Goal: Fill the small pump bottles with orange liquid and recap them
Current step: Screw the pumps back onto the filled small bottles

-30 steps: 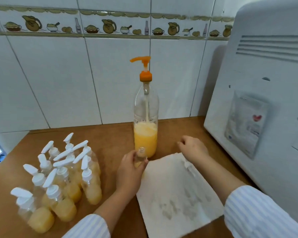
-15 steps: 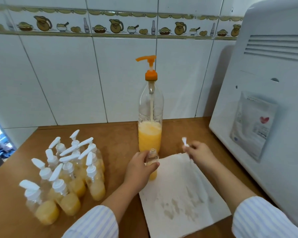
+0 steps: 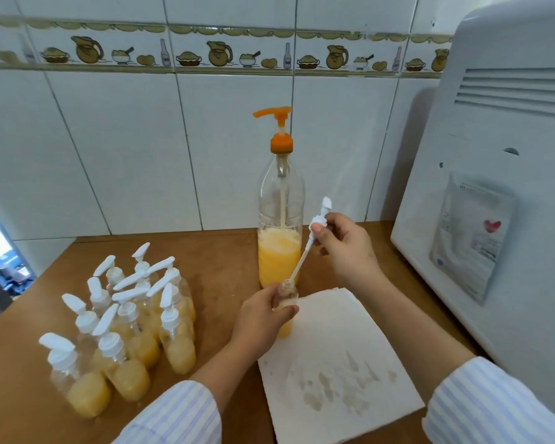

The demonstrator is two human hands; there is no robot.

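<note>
Capped bottles [image 3: 132, 328] left of paper towel [image 3: 337, 363], big bottle [image 3: 281, 225] behind.

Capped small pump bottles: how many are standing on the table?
About 11, all bunched in one cluster of capped small pump bottles on the left of the wooden table. They overlap, so some may be hidden. One more, the uncapped bottle, is gripped by the left hand.
</note>
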